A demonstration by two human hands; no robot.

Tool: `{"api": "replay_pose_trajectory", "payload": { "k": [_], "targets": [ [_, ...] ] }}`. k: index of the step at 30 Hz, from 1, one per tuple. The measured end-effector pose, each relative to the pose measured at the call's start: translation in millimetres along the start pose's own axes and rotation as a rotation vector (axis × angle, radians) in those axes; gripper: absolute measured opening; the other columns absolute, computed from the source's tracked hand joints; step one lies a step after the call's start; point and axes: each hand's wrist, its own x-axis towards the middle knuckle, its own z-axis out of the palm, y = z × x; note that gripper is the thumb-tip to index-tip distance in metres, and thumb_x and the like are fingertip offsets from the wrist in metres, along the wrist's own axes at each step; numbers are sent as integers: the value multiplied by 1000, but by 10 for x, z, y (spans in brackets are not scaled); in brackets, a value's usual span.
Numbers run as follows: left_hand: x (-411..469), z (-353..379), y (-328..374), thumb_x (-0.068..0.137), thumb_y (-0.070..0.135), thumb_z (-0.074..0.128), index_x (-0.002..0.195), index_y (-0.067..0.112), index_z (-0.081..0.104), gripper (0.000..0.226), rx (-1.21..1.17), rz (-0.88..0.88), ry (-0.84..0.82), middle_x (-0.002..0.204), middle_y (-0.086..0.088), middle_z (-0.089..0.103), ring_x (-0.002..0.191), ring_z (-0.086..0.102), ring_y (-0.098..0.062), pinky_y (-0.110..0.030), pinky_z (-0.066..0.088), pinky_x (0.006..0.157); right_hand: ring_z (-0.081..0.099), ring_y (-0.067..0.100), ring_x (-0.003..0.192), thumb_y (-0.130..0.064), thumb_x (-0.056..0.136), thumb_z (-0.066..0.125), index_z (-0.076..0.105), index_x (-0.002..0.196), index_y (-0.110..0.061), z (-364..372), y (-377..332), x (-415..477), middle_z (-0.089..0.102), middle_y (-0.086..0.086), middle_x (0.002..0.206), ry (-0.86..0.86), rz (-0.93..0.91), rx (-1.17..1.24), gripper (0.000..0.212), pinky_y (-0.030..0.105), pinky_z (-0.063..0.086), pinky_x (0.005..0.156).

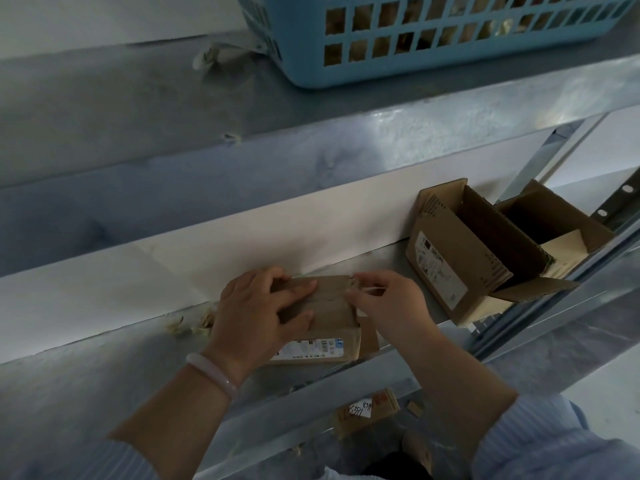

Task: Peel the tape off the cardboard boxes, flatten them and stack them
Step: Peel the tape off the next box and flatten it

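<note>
A small closed cardboard box (332, 306) with a white label on its front lies on the metal shelf (114, 368). My left hand (256, 313) presses down on the box top, fingers spread over it. At the box's right top edge, my right hand (388, 299) pinches a strip of clear tape (372, 289). A bigger cardboard box (460, 247) with open flaps stands to the right on the same shelf, with another open box (561, 220) behind it.
A blue plastic basket (433, 36) sits on the shelf above. Crumpled tape scraps (194, 323) lie left of the small box against the white wall. Cardboard pieces (367, 410) with a handwritten label lie on the lower level. A slotted metal upright (620, 199) stands at right.
</note>
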Motion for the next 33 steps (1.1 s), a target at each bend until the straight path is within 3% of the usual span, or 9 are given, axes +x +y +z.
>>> {"api": "replay_pose_trajectory", "payload": {
  "k": [3, 9, 11, 14, 18, 20, 23, 29, 33],
  "targets": [
    [2, 11, 18, 82, 69, 42, 121, 51, 59, 46, -2, -17, 8, 111, 12, 53, 103, 51, -14, -40, 44, 91, 64, 3, 82, -30, 85, 72, 72, 99, -29, 9, -29, -68, 68, -14, 87, 66, -68, -53, 14, 26, 55, 77],
    [-6, 27, 54, 80, 68, 43, 117, 50, 63, 46, -10, -45, 29, 110, 11, 54, 102, 52, -16, -40, 43, 90, 64, 22, 80, -20, 87, 67, 75, 94, -15, 82, 9, -73, 69, 3, 91, 163, -478, -445, 11, 38, 54, 72],
    [-5, 33, 65, 79, 67, 44, 117, 49, 63, 46, -8, -41, 33, 109, 10, 55, 101, 53, -18, -41, 44, 89, 64, 25, 75, -17, 86, 68, 74, 89, -13, 64, 19, -55, 69, 4, 86, 121, -564, -523, 8, 39, 55, 67],
    [7, 42, 79, 79, 68, 42, 116, 51, 62, 45, 0, -57, 29, 108, 9, 55, 102, 53, -19, -41, 44, 90, 61, 21, 79, -20, 90, 63, 72, 91, -16, 20, -8, -1, 67, 1, 89, 12, -581, -580, 10, 40, 54, 72],
    [20, 51, 84, 80, 69, 39, 116, 51, 61, 46, 6, -72, 30, 108, 10, 54, 103, 52, -18, -41, 43, 91, 64, 5, 77, -24, 86, 72, 70, 83, -30, -11, -38, -4, 69, -10, 81, 43, -155, -107, 6, 28, 56, 77],
    [34, 54, 80, 81, 68, 39, 116, 50, 62, 45, 20, -72, 39, 107, 10, 54, 101, 52, -18, -41, 44, 89, 70, 11, 78, -21, 84, 75, 73, 84, -27, -3, -4, -17, 73, -6, 80, 31, 20, 186, 6, 36, 59, 80],
    [43, 49, 79, 81, 68, 39, 116, 50, 62, 45, 19, -87, 44, 108, 11, 55, 102, 52, -16, -40, 42, 90, 73, 22, 87, -12, 88, 69, 72, 100, -21, -25, 60, -40, 75, 6, 89, 1, 181, 627, 15, 43, 59, 84],
    [35, 37, 73, 82, 66, 38, 117, 49, 62, 46, 37, -74, 34, 110, 10, 55, 103, 52, -17, -38, 40, 89, 72, 24, 92, -7, 92, 62, 67, 118, -10, -62, 187, -8, 73, 13, 98, -10, 258, 794, 26, 38, 57, 88],
    [32, 44, 63, 83, 66, 37, 119, 50, 61, 46, 47, -72, 22, 112, 9, 54, 102, 52, -16, -39, 42, 89, 73, 26, 88, 8, 93, 49, 63, 118, -5, 17, 207, -3, 68, 21, 109, -1, 396, 1021, 32, 31, 60, 74]
  ]
}}
